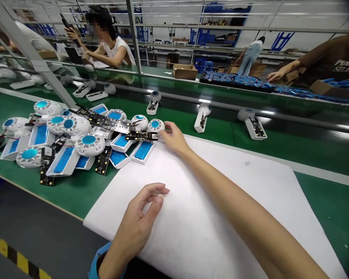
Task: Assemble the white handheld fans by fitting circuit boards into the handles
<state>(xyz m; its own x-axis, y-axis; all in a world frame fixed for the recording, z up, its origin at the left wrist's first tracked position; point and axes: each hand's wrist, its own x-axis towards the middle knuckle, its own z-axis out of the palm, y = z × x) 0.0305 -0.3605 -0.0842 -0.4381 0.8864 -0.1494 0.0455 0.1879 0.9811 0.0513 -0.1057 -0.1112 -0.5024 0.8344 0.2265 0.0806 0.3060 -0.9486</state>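
Observation:
My right hand (176, 138) reaches to the near right end of a pile. Its fingers and thumb close round the edge of a white handheld fan unit (155, 125) with a slotted round head and blue centre. A black circuit board (141, 135) lies by that unit's neck, above an open white handle with a blue insert (143, 150). My left hand (139, 217) hovers over the white sheet (221, 209), fingers curved, thumb apart from them, holding nothing. More fan units (90, 144) are heaped to the left, with loose-hanging circuit boards (103, 161).
Several similar units (203, 117) lie spaced along the green belt (180, 124) beyond. A metal post (46, 66) slants over the pile. Across the line are a seated person (113, 50), a cardboard box (185, 71), blue parts (238, 80) and another person's hand (276, 75).

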